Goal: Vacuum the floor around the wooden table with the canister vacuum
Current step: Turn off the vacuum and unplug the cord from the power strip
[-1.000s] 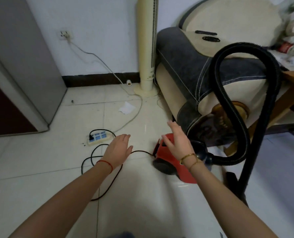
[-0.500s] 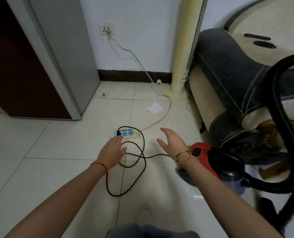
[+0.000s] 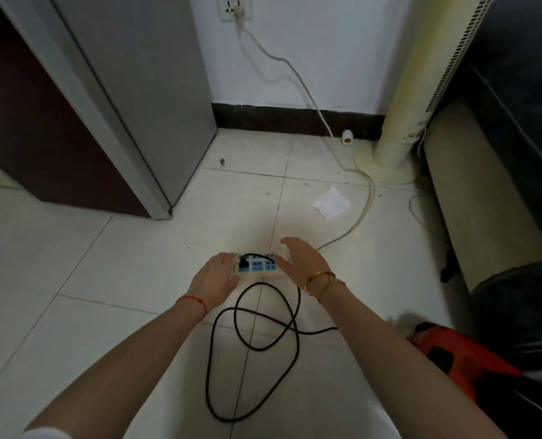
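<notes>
The step in hand looks like the power setup: both hands are down at the power strip (image 3: pixel 256 264) on the floor (image 3: pixel 73 280), not on any vacuuming tool. The left hand (image 3: pixel 217 278) lies at the strip's 9 o'clock end, its fingers (image 3: pixel 223 259) straight and together, touching or just short of the casing; I cannot tell which. The right hand (image 3: pixel 301 259) hovers at the 3 o'clock end, fingers spread wide and holding nothing.

A black plug (image 3: pixel 243 263) already sits in one of the strip's blue sockets, and its cord (image 3: pixel 257 340) runs in loose loops toward 6 o'clock, then off toward the vacuum (image 3: pixel 453 356), whose red body shows only at the 4 o'clock corner of the view. The other sockets that show look empty. The strip's own pale lead (image 3: pixel 314 103) climbs to the wall outlet (image 3: pixel 235 9) at 12 o'clock.

By my reading, no floor has been cleaned yet. The next move probably calls for switching the strip on or seating the plug firmly, one hand steadying the casing, then turning toward 4 o'clock for the vacuum. The looped cord could snag underfoot, and should be paid out first.

A scrap of paper (image 3: pixel 332 204) lies at 1 o'clock, near a tower fan (image 3: pixel 399 144). The wooden table is out of view.
</notes>
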The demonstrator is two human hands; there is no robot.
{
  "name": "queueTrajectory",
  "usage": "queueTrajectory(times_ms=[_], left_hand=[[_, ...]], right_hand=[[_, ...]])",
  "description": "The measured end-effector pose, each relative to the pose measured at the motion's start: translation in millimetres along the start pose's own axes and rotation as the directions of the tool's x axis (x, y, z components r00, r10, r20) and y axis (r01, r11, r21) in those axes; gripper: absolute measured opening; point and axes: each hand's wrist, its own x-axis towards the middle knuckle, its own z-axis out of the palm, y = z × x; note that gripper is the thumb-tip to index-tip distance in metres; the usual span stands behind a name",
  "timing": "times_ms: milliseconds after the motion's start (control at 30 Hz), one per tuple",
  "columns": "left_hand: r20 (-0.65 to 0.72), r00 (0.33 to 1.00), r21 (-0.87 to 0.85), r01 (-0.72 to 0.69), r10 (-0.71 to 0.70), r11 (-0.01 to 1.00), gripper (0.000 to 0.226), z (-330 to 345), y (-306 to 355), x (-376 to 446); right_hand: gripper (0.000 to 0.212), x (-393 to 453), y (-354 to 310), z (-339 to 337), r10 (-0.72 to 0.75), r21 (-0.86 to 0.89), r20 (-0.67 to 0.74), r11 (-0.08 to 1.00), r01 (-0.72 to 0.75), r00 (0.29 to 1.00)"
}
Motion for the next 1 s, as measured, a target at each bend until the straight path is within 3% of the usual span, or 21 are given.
queueTrajectory(times_ms=[333, 600, 867, 1000], left_hand=[[0.035, 0.999, -0.061, 0.032, -0.03, 0.998, 0.063, 64.1, -45.2, 73.6], [0.091, 0.995, -0.124, 0.057, -0.046, 0.991, 0.065, 103.3, -64.1, 117.0], [-0.008, 1.0, -0.147, -0.02, 0.019, 0.989, 0.055, 124.1, -78.5, 130.8], [-0.009, 1.0, -0.167, -0.021, 0.02, 0.986, 0.063, 129.2, -81.2, 130.4]], right_hand=[[0.051, 98.7, -11.0, 67.1, -0.017, -0.135, 0.203, 0.99, 0.045, 0.979], [0.043, 147.9, -17.2, 102.8, 0.066, -0.324, 0.307, 0.945, 0.039, 0.95], [0.029, 158.9, -27.7, 124.4, 0.053, -0.407, 0.369, 0.907, 0.11, 0.928], [0.027, 163.9, -28.9, 127.2, 0.115, -0.37, 0.374, 0.928, 0.034, 0.92]])
